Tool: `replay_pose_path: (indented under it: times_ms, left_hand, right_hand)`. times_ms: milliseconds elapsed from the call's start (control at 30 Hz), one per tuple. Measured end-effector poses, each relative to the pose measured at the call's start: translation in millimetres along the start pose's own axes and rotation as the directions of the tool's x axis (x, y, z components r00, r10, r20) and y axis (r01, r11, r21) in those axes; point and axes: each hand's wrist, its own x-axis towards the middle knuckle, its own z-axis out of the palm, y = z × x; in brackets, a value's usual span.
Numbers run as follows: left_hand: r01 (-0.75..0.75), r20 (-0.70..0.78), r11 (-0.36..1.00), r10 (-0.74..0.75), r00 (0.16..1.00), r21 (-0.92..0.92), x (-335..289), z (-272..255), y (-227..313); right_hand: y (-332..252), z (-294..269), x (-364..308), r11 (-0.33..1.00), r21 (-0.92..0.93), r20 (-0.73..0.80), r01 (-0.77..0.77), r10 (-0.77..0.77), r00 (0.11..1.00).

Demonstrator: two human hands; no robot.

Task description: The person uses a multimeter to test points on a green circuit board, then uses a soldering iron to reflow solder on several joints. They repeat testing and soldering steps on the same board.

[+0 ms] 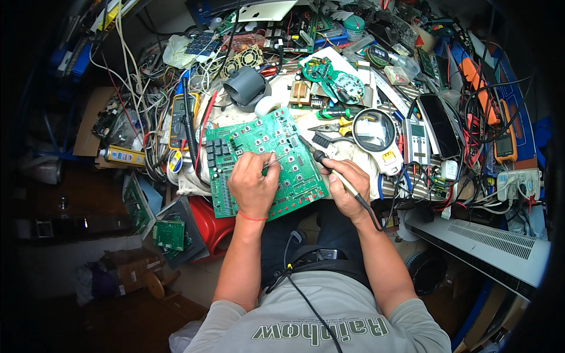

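A large green circuit board (302,187) with buttons, black relays and small parts lies tilted across the bench's front edge. My left hand (252,183) rests on its middle, fingers pinched round a thin metal tool (279,160) that looks like tweezers; the fingers partly hide it. In my right hand (352,187) is a soldering iron (344,181), held like a pen. Its tip points up and left, over the board's right edge; whether it touches the board I cannot tell. The iron's black cord trails below that hand.
Pliers (332,126) and a round magnifier (374,130) lie right of the board. A grey cylinder (246,87) stands behind it. One yellow multimeter (181,120) is at left, an orange one (504,138) at far right. Cables and boards crowd the back; a red stool (213,226) stands below.
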Motion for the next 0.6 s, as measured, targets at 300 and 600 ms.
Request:
replay_pose_path:
  times_ms: [300, 600]
  left_hand:
    - [0.058, -0.055, 0.996, -0.061, 0.997, -0.065, -3.9, -3.3, -7.7]
    - [0.032, -0.047, 0.999, -0.033, 0.998, -0.024, -6.7, -3.4, -8.0]
  right_hand:
    - [0.4, -1.9, -3.9, 0.999, 0.046, 0.002, -0.011, 0.011, 1.0]
    - [-3.4, 3.3, -7.0, 0.907, 0.288, -0.016, -0.306, 0.324, 0.946]
